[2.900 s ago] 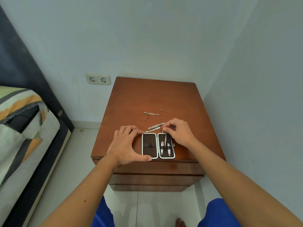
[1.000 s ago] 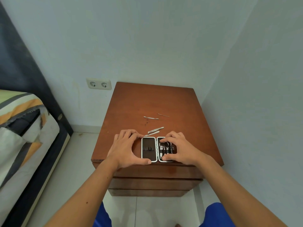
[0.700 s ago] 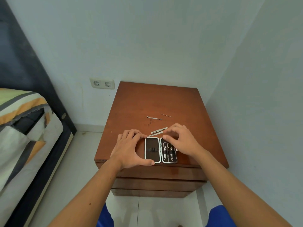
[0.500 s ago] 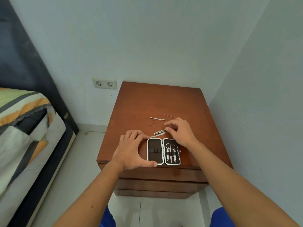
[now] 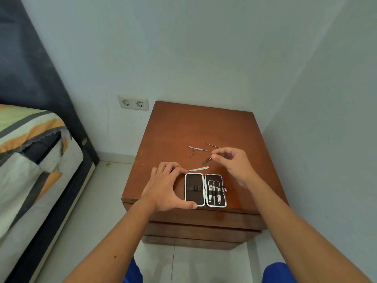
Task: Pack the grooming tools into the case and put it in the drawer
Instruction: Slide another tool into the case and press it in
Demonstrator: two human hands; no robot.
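Head view: my right hand (image 5: pixel 234 164) hovers above the nightstand (image 5: pixel 183 127), thumb and forefinger pinched on a small dark-tipped tool (image 5: pixel 208 159); I can't make out what kind it is, since most of it is hidden in the fingers. My left hand (image 5: pixel 165 186) lies spread in a wide C against the left edge of the open case (image 5: pixel 205 189), thumb at its near corner, holding nothing. The case sits close to the nightstand's near edge, scissors (image 5: pixel 212 188) and other tools strapped in its right half, the left half dark and hard to read. A flat file (image 5: pixel 199 169) lies just beyond the case. Farther off rest a slim pusher (image 5: pixel 197 148) and a thin pick (image 5: pixel 213 145), partly cut off by my fingers. The far half of the top is bare wood. Drawer fronts (image 5: pixel 204 231) below are closed. A wall hems the right side; floor (image 5: pixel 114 193) and bed (image 5: pixel 30 160) lie left.
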